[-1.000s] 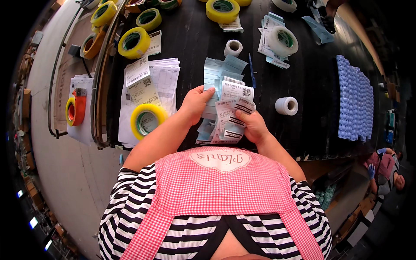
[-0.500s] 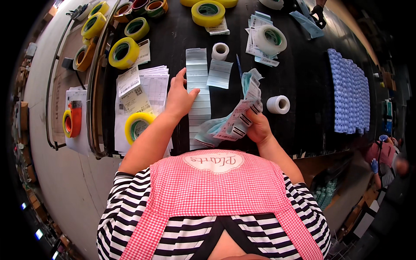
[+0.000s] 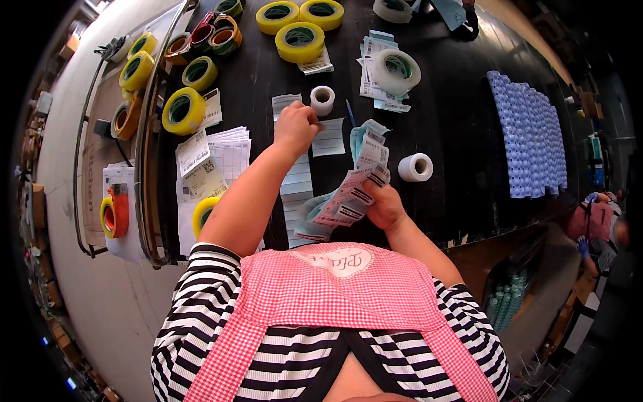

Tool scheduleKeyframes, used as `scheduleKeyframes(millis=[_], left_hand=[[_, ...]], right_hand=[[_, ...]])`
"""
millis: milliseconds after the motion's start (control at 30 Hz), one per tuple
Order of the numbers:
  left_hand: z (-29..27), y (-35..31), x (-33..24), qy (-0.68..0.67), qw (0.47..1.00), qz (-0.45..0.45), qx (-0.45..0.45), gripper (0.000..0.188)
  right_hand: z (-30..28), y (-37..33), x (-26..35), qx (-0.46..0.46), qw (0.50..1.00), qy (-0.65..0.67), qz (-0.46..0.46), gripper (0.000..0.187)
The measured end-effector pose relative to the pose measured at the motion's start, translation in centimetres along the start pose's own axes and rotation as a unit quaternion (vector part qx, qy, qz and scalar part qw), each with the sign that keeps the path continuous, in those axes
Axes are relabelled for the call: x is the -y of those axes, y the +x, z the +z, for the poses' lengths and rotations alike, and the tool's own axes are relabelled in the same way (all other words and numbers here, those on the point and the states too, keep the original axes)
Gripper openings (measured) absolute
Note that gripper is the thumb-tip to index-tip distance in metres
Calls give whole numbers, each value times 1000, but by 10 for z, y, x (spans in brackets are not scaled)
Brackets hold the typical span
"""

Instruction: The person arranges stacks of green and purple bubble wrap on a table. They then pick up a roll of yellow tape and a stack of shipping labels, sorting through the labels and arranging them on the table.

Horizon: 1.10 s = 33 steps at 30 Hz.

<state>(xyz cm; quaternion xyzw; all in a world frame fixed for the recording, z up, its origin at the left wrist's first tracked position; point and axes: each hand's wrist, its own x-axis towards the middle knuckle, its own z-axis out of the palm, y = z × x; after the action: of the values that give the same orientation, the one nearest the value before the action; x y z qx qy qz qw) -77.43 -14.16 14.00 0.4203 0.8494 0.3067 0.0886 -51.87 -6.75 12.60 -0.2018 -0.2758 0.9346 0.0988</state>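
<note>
On the far left, an orange tape roll lies on paper outside the metal rail, where it lay a second ago, and the yellow rolls along the bench's left edge have not shifted either; just right of them the printed sheets sit flat, with another yellow roll half hidden under the forearm. The left hand has moved: a second ago it was down at the bundle, half a second ago it lay spread on the long strip of labels, and now it is further up the black bench, curled nearly into a fist with the fingertips pinched at the strip's upper end, beside a loose slip and a small white roll; whether it grips paper I cannot tell for certain. That reads, as a judgement, as one label just laid down and pressed in the row. The right hand stays closed on the fanned bundle of tags, held above the bench near the apron, fuller at the top than before. Further right stand a white roll, a clear tape roll on slips, and the blue stacked row, all unmoved
</note>
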Motion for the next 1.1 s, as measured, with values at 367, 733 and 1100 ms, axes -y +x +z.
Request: scheduleKeyframes(millis=[367, 733, 1100], left_hand=[[-52, -89, -31, -347, 898, -142, 229, 24], [-44, -157, 35, -411, 855, -316, 3, 30], [-46, -152, 27, -433, 832, -345, 41, 35]], right_hand=[[22, -4, -13, -17, 997, -80, -11, 33], [13, -10, -13, -105, 994, -40, -17, 32], [11, -7, -15, -112, 993, -44, -14, 32]])
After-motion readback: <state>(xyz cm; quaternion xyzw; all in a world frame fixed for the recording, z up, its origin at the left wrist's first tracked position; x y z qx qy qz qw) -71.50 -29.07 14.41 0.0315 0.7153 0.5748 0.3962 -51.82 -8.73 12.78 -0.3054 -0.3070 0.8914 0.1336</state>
